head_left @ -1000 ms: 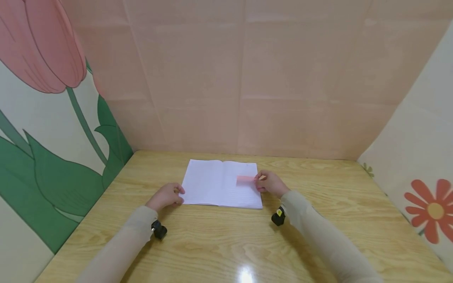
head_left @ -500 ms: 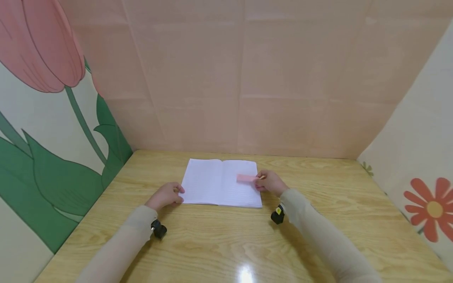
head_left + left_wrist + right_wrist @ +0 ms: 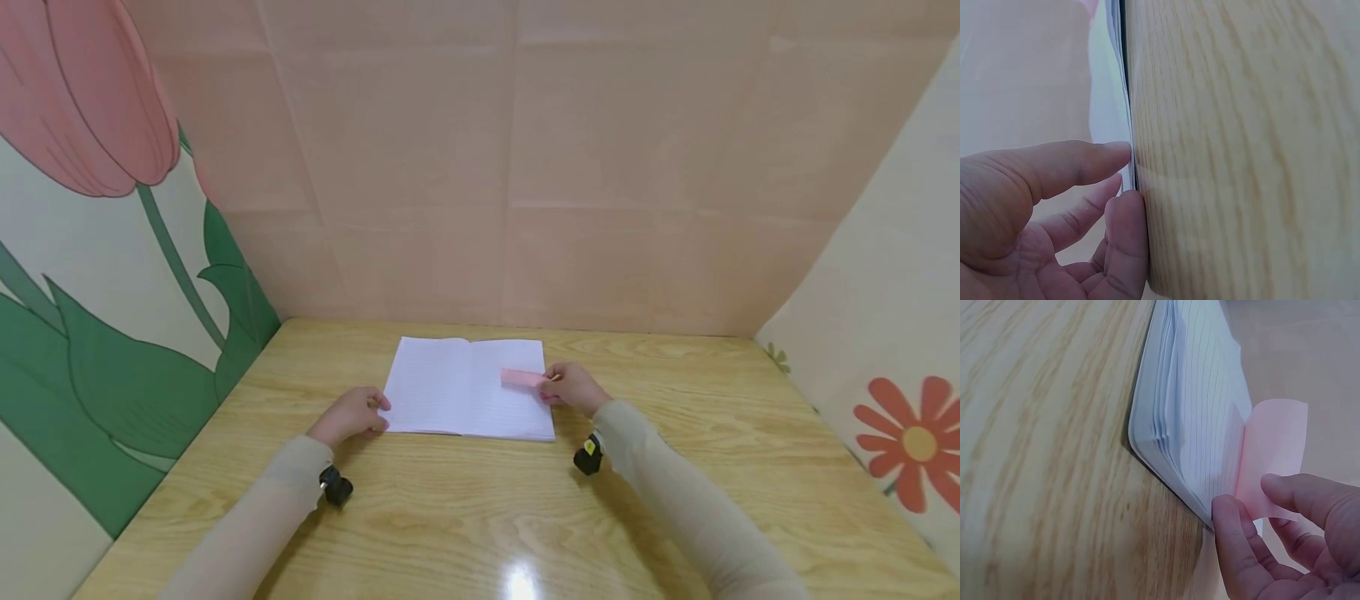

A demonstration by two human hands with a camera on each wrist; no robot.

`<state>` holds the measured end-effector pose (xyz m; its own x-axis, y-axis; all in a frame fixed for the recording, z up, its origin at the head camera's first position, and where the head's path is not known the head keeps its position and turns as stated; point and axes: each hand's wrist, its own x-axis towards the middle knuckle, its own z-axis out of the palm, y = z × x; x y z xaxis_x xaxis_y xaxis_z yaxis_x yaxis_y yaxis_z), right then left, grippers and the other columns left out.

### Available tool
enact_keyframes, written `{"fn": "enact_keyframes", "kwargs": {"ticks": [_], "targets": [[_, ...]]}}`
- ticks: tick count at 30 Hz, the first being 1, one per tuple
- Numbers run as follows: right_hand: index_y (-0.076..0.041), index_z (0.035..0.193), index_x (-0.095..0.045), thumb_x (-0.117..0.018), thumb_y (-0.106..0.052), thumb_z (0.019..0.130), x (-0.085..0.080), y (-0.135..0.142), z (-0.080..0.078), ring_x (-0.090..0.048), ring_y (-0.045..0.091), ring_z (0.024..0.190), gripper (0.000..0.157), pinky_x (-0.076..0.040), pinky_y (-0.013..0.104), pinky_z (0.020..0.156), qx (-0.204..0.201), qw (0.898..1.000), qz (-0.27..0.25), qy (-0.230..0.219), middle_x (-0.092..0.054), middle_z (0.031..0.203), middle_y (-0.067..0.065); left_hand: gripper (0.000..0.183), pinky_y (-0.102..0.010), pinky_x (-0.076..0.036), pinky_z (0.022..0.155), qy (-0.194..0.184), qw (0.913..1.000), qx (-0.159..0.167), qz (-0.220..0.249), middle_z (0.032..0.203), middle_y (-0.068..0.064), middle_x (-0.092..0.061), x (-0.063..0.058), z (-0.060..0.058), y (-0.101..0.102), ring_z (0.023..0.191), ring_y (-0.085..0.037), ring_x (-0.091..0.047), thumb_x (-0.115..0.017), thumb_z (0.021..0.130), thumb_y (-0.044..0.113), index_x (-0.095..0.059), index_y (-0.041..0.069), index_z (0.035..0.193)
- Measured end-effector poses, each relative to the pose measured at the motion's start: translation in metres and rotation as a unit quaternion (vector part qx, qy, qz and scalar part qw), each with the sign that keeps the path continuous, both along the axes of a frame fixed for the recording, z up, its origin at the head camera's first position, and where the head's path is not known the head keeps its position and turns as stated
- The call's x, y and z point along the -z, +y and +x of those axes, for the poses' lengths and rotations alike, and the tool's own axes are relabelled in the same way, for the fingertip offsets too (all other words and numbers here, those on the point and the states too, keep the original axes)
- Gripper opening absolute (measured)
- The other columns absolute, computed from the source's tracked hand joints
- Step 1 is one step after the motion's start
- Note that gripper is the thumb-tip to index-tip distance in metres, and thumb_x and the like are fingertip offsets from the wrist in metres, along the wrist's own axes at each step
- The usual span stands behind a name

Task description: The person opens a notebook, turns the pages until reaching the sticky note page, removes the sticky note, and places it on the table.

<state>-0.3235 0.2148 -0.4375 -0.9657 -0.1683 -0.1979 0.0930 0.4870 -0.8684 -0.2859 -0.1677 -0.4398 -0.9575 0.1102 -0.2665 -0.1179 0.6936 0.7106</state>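
Observation:
A lined notebook (image 3: 431, 387) lies spread on the wooden table, both visible pages without writing that I can make out. At its left edge, near the front corner, my left hand (image 3: 352, 415) holds it with thumb and curled fingers. The left wrist view shows that thumb (image 3: 1079, 165) touching the edge of the pages. My right hand (image 3: 573, 389) pinches a pink sticky note (image 3: 519, 377) over the right page. In the right wrist view the note (image 3: 1275, 450) stands up from the page, and the lower fingers (image 3: 1235, 537) touch the notebook's edge.
The table (image 3: 450, 517) runs back to a plain pinkish wall sheet (image 3: 510, 167). A tulip-printed panel (image 3: 97, 350) borders the left side, and a flower-printed panel (image 3: 915, 333) the right. Small black cameras (image 3: 588, 457) sit at both wrists.
The pink sticky note has tilted slightly, its front edge now showing higher and its shadowed lower part gone. Both hands have stayed nearly still, and so has the notebook.

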Motion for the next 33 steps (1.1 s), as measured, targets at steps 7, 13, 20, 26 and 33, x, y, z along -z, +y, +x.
{"fn": "enact_keyframes", "kwargs": {"ticks": [7, 13, 20, 26, 33], "targets": [[0.009, 0.100, -0.055, -0.060, 0.000, 0.093, -0.0018, -0.0008, 0.0005, -0.062, 0.015, 0.082, 0.012, -0.057, 0.032, 0.080, -0.001, 1.000, 0.001, -0.012, -0.059, 0.089, 0.010, 0.025, -0.026, -0.044, 0.060, 0.003, 1.0000, 0.005, -0.004, 0.079, -0.006, -0.053, -0.0014, 0.0021, 0.0003, 0.068, -0.017, -0.052, -0.072, 0.080, 0.003, -0.063, 0.004, 0.103], [0.010, 0.099, -0.055, -0.060, 0.001, 0.092, -0.0021, 0.0004, 0.0017, -0.061, 0.015, 0.081, 0.013, -0.056, 0.031, 0.078, -0.006, 1.000, -0.003, -0.010, -0.058, 0.089, 0.009, 0.025, -0.027, -0.045, 0.062, 0.002, 0.9999, 0.002, -0.011, 0.085, -0.007, -0.055, -0.0013, 0.0012, 0.0008, 0.071, -0.019, -0.053, -0.072, 0.081, 0.006, -0.062, 0.005, 0.104], [0.011, 0.100, -0.056, -0.061, 0.000, 0.092, -0.0014, -0.0001, 0.0009, -0.060, 0.014, 0.082, 0.014, -0.056, 0.031, 0.079, -0.007, 1.000, 0.000, -0.007, -0.057, 0.091, 0.009, 0.025, -0.027, -0.045, 0.062, 0.004, 1.0000, 0.003, -0.007, 0.085, -0.007, -0.055, -0.0017, 0.0013, 0.0008, 0.072, -0.018, -0.053, -0.071, 0.081, 0.005, -0.062, 0.005, 0.104], [0.011, 0.097, -0.055, -0.060, 0.001, 0.092, -0.0023, 0.0002, 0.0024, -0.060, 0.014, 0.080, 0.012, -0.056, 0.030, 0.077, -0.012, 1.000, -0.001, -0.001, -0.058, 0.090, 0.011, 0.025, -0.027, -0.045, 0.063, 0.002, 1.0000, 0.003, -0.007, 0.085, -0.007, -0.055, -0.0027, 0.0018, 0.0009, 0.073, -0.019, -0.053, -0.072, 0.081, 0.006, -0.063, 0.005, 0.104], [0.010, 0.097, -0.056, -0.060, 0.002, 0.091, -0.0021, 0.0003, 0.0028, -0.060, 0.013, 0.078, 0.011, -0.056, 0.027, 0.075, -0.008, 1.000, -0.001, 0.001, -0.059, 0.089, 0.010, 0.025, -0.027, -0.044, 0.062, 0.004, 1.0000, 0.004, -0.002, 0.081, -0.006, -0.053, -0.0029, 0.0029, 0.0011, 0.070, -0.018, -0.052, -0.072, 0.081, 0.005, -0.062, 0.004, 0.104]]}}
